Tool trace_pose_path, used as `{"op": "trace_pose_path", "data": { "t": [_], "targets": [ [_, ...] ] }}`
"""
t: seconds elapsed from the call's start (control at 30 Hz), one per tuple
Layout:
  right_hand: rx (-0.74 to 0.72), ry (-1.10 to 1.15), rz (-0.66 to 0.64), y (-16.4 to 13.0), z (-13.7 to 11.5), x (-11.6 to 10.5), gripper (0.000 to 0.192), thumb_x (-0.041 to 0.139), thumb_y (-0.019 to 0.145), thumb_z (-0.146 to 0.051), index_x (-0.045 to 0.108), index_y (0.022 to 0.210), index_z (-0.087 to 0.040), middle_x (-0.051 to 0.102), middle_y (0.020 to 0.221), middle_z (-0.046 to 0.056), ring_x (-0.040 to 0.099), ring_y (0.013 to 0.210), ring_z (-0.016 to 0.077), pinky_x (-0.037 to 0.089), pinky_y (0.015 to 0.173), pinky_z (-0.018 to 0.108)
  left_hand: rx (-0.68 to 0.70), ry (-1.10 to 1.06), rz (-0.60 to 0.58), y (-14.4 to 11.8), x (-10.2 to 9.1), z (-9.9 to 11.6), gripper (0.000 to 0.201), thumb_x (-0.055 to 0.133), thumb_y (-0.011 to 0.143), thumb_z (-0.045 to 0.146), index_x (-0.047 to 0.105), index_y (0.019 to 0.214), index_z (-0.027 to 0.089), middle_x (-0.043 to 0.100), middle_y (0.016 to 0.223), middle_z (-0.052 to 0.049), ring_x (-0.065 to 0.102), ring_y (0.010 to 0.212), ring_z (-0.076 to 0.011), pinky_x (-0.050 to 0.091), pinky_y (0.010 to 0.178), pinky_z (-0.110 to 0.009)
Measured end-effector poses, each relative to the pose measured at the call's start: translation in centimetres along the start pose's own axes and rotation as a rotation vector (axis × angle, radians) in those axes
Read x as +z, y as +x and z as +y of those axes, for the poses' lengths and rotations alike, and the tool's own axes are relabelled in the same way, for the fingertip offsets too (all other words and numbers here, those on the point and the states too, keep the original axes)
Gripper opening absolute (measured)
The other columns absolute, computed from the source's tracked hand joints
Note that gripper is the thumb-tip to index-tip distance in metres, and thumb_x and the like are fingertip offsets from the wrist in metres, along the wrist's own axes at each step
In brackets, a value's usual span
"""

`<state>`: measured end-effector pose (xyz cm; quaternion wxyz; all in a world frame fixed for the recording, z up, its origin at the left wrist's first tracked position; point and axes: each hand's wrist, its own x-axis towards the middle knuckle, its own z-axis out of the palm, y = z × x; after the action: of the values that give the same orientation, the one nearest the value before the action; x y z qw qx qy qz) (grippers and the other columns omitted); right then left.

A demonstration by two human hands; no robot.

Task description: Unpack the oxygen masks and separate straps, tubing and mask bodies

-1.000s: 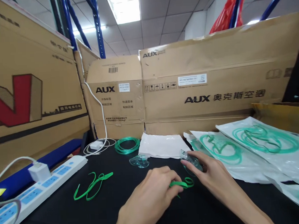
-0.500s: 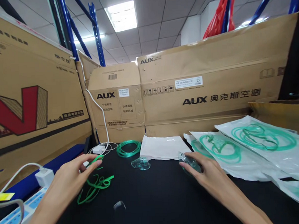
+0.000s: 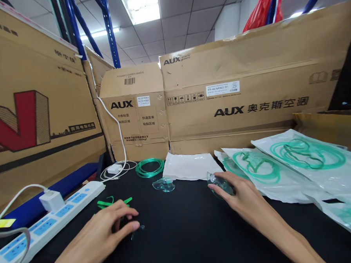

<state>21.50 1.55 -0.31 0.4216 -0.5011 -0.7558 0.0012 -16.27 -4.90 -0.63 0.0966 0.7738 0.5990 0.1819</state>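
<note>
My right hand (image 3: 237, 191) holds a clear, greenish oxygen mask (image 3: 221, 186) between thumb and fingers, just above the black table. My left hand (image 3: 115, 225) is low over the table at the left, its thumb and index finger apart. Beside that thumb lies a small clear plastic piece (image 3: 141, 227), partly covered by the hand. Green elastic straps (image 3: 105, 204) lie behind the left hand, which hides most of them. Between the two hands, farther back, a second clear mask (image 3: 164, 185) rests on the table.
A coil of green tubing (image 3: 149, 168) and a white package (image 3: 192, 166) lie at the back. Several white bags with green tubing (image 3: 262, 170) overlap at the right. A power strip (image 3: 73, 203) runs along the left. Cardboard boxes (image 3: 193, 124) wall the back.
My left hand has let go of the green straps and moved down and right to the small clear piece. My right hand keeps the mask in nearly the same place.
</note>
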Motion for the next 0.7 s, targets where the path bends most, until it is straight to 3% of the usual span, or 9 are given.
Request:
{"op": "trace_pose_path", "data": {
  "t": [0.13,0.3,0.43,0.57,0.7],
  "targets": [
    [-0.003,0.005,-0.024,-0.3,0.0,-0.1,0.035,0.061,0.093,-0.045,0.069,0.115,-0.019,0.074,0.116,0.012,0.069,0.109,0.0329,0.053,0.095,0.046,-0.017,0.018,-0.132,0.6,0.6,2.2,0.019,0.056,0.094,0.039,0.071,0.092,0.028,0.07,0.089,0.002,0.063,0.076,-0.0182,0.041,0.067,-0.025],
    [0.002,0.008,-0.127,-0.4,-0.3,-0.3,0.031,0.061,0.095,-0.039,0.066,0.119,-0.02,0.071,0.12,0.01,0.066,0.114,0.0306,0.05,0.099,0.044,-0.007,0.05,-0.07,2.2,1.2,4.4,0.02,0.05,0.095,0.029,0.07,0.089,0.028,0.069,0.087,0.003,0.063,0.079,-0.0177,0.037,0.068,-0.025],
    [0.038,0.023,-0.223,-0.8,-0.4,-0.3,0.032,0.059,0.097,-0.041,0.064,0.122,-0.023,0.068,0.127,0.008,0.062,0.12,0.0299,0.047,0.103,0.044,-0.014,0.058,-0.036,2.8,1.4,5.4,0.02,0.05,0.095,0.03,0.07,0.089,0.029,0.069,0.091,0.003,0.064,0.081,-0.0171,0.038,0.069,-0.025],
    [0.038,0.027,-0.249,-1.1,-0.5,-0.3,0.037,0.058,0.097,-0.044,0.063,0.127,-0.024,0.065,0.134,0.008,0.058,0.127,0.0303,0.044,0.108,0.045,-0.013,0.078,0.019,2.6,1.3,4.4,0.026,0.046,0.098,0.041,0.07,0.094,0.03,0.069,0.096,0.001,0.066,0.081,-0.0179,0.04,0.069,-0.026],
    [0.054,0.046,-0.246,-1.3,-0.7,-0.3,0.036,0.057,0.097,-0.045,0.064,0.127,-0.027,0.065,0.134,0.007,0.058,0.127,0.0304,0.046,0.106,0.044,-0.045,0.121,0.048,1.6,1.1,0.9,0.032,0.043,0.097,0.045,0.071,0.093,0.029,0.07,0.099,-0.001,0.068,0.085,-0.0213,0.045,0.073,-0.028]
  ]
}}
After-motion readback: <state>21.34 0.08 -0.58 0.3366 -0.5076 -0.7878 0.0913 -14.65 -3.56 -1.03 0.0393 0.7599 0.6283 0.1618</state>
